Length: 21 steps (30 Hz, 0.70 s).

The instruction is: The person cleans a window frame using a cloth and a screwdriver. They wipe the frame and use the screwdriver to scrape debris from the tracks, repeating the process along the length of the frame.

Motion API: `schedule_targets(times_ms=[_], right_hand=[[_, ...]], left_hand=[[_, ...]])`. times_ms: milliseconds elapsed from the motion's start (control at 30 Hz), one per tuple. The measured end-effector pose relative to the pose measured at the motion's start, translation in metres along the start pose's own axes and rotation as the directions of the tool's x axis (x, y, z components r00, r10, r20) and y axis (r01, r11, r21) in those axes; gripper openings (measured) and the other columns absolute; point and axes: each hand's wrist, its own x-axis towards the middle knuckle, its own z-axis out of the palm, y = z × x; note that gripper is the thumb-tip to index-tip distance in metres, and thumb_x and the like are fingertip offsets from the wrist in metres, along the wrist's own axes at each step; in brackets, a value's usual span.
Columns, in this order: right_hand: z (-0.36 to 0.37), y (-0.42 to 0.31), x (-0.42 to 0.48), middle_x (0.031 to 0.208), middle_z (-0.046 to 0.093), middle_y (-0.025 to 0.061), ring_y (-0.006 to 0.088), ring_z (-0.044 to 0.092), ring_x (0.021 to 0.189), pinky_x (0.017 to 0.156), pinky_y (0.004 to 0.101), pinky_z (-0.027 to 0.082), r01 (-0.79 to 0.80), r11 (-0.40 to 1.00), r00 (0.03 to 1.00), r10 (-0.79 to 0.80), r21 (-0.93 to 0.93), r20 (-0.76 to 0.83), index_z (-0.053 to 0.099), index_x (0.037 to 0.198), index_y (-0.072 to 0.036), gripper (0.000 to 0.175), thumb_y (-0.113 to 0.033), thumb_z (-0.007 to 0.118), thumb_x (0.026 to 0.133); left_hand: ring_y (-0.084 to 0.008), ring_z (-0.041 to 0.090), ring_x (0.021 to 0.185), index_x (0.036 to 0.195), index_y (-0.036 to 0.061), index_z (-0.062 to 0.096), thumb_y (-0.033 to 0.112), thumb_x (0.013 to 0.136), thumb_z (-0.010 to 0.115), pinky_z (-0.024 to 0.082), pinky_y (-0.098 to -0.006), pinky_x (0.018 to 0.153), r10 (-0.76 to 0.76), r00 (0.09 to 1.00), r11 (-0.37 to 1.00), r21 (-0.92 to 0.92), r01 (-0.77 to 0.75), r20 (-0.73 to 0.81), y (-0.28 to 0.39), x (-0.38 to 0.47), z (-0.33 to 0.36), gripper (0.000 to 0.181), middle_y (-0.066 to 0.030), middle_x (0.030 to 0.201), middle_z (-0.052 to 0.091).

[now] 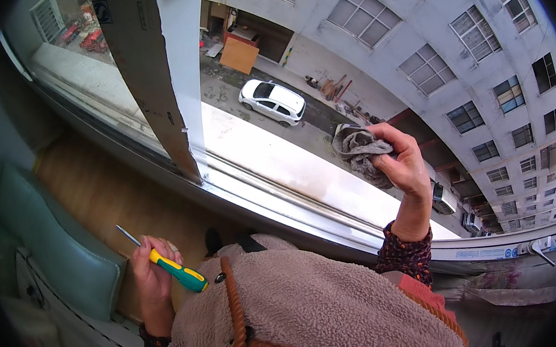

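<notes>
My left hand (155,268) is closed around a screwdriver (180,271) with a green and yellow handle. Its metal shaft points up and to the left, away from my body. Out over the window sill, my right hand (403,157) pinches a crumpled grey cloth (363,151) between thumb and fingers. The cloth hangs in the air beyond the white window track (290,204), apart from the frame. Below that hand lies the pale outer ledge (260,140).
A strip of brown cardboard (151,85) stands against the window at the left. An open sash with a handle (537,247) is at the right. A green padded seat (61,242) stands indoors at the left. Far below, a white car (274,99) is on the street.
</notes>
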Motion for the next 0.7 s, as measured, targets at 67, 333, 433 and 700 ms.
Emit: schedule_targets(times_ms=[67, 333, 433, 700], right_hand=[[0.030, -0.014, -0.012, 0.110, 0.076, 0.0130, 0.0187, 0.073, 0.099, 0.087, 0.0295, 0.056, -0.026, 0.979, 0.996, 0.042, -0.203, 0.074, 0.070, 0.120, -0.002, 0.039, 0.001, 0.069, 0.082], [0.129, 0.043, -0.017, 0.092, 0.066, 0.0125, 0.0365, 0.069, 0.085, 0.074, 0.0445, 0.056, 0.113, 0.827, 0.994, -0.091, -0.551, 0.068, 0.068, 0.113, -0.011, 0.033, -0.007, 0.073, 0.081], [0.133, 0.047, -0.017, 0.093, 0.062, 0.0128, 0.0348, 0.066, 0.092, 0.078, 0.0452, 0.055, 0.123, 0.850, 0.990, -0.070, -0.513, 0.120, 0.068, 0.119, -0.012, 0.040, -0.007, 0.072, 0.080], [0.117, 0.016, -0.034, 0.142, 0.062, 0.0207, 0.0393, 0.061, 0.128, 0.110, 0.0441, 0.049, 0.228, 0.949, 0.970, -0.204, -0.218, 0.130, 0.062, 0.142, -0.002, 0.058, -0.015, 0.076, 0.087]], left_hand=[[-0.0215, 0.055, 0.074, 0.089, 0.0046, 0.056, 0.035, 0.113, 0.044, 0.052, -0.0397, 0.075, -0.014, 0.997, 0.997, 0.081, 0.007, 0.080, 0.009, 0.004, 0.018, 0.040, -0.0097, 0.079, 0.054], [-0.0246, 0.065, 0.097, 0.109, 0.0013, 0.064, 0.024, 0.103, 0.060, 0.053, -0.0409, 0.092, -0.147, 0.917, 0.980, 0.178, 0.085, 0.372, -0.011, 0.026, 0.025, 0.024, -0.0129, 0.100, 0.063], [-0.0198, 0.064, 0.098, 0.115, 0.0010, 0.063, 0.021, 0.101, 0.064, 0.053, -0.0358, 0.091, -0.185, 0.904, 0.957, 0.281, 0.077, 0.384, -0.011, 0.031, 0.016, 0.024, -0.0110, 0.103, 0.063], [-0.0137, 0.062, 0.085, 0.109, 0.0023, 0.071, 0.014, 0.096, 0.078, 0.051, -0.0269, 0.078, -0.112, 0.853, 0.833, 0.517, -0.200, 0.510, -0.016, 0.072, 0.046, 0.019, -0.0075, 0.103, 0.066]])
